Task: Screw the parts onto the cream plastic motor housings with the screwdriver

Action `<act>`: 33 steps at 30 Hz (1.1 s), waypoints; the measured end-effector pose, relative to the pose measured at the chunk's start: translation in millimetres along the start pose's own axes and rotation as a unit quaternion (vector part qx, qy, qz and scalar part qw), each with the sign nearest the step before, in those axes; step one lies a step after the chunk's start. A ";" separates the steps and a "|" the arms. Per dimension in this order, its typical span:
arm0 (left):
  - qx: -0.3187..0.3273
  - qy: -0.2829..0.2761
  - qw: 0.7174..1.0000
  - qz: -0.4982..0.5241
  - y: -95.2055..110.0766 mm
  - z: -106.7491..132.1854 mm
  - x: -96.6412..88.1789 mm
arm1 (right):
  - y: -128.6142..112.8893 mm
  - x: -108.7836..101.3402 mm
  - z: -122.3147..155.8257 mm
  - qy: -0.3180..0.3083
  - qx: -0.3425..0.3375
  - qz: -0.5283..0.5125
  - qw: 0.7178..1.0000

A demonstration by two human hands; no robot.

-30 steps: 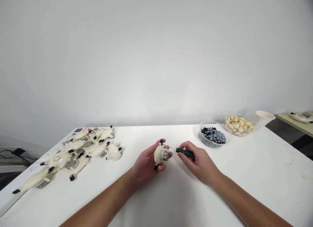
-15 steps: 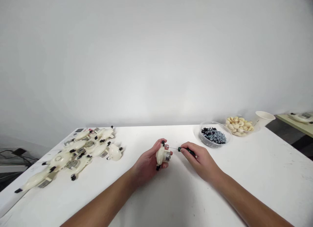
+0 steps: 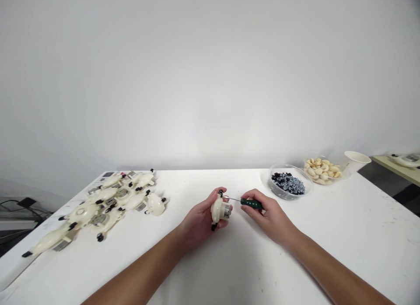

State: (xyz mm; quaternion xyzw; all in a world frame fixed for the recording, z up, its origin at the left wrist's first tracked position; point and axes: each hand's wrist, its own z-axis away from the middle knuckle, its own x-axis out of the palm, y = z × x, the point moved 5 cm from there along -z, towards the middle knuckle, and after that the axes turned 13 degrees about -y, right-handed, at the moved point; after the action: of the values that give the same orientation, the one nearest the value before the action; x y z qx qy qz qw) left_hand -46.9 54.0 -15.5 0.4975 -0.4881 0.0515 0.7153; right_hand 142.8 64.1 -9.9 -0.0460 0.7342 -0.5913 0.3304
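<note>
My left hand (image 3: 197, 219) is closed around a small cream plastic part (image 3: 218, 210) with black tips and a silver motor end, held just above the white table (image 3: 229, 261). My right hand (image 3: 267, 213) pinches a green-handled screwdriver (image 3: 251, 203). Its thin metal shaft points left and its tip touches the top of the cream part.
A pile of several similar cream parts (image 3: 98, 206) lies at the table's left. At the back right stand a clear bowl of dark screws (image 3: 288, 184), a container of cream pieces (image 3: 323, 170) and a paper cup (image 3: 356, 160). Another table (image 3: 400, 167) shows at far right.
Both hands stay nearly in place. The screwdriver handle has slid slightly between my right fingers, and the cream part has turned a little in my left hand.
</note>
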 end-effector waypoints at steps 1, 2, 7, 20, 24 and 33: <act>-0.002 -0.002 1.000 0.005 -0.4 0.0 0.2 | 0.6 -0.9 0.0 0.004 -0.003 0.003 1.000; -0.004 -0.004 1.000 0.007 -0.7 0.1 0.5 | 1.1 -1.7 0.2 0.010 -0.006 0.007 1.000; -0.004 -0.004 1.000 -0.011 -1.0 1.1 1.1 | 1.0 -2.6 2.8 0.036 -0.015 0.015 0.999; -0.006 -0.029 0.999 -0.022 -0.8 4.5 8.5 | 2.9 -1.6 3.5 -0.012 0.005 -0.040 0.999; -0.014 -0.038 0.999 -0.031 -1.3 4.6 8.5 | 2.3 -2.0 3.7 -0.013 0.005 -0.049 0.999; -0.022 -0.041 0.997 -0.060 0.2 3.4 9.7 | 0.2 2.6 3.4 -0.030 0.040 -0.091 0.995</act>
State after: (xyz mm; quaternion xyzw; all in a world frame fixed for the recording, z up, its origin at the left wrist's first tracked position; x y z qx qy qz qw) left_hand -44.2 47.6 -8.0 0.5119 -0.4875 -0.0230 0.7069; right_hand 142.7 60.1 -11.5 -0.1175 0.6921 -0.6464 0.2988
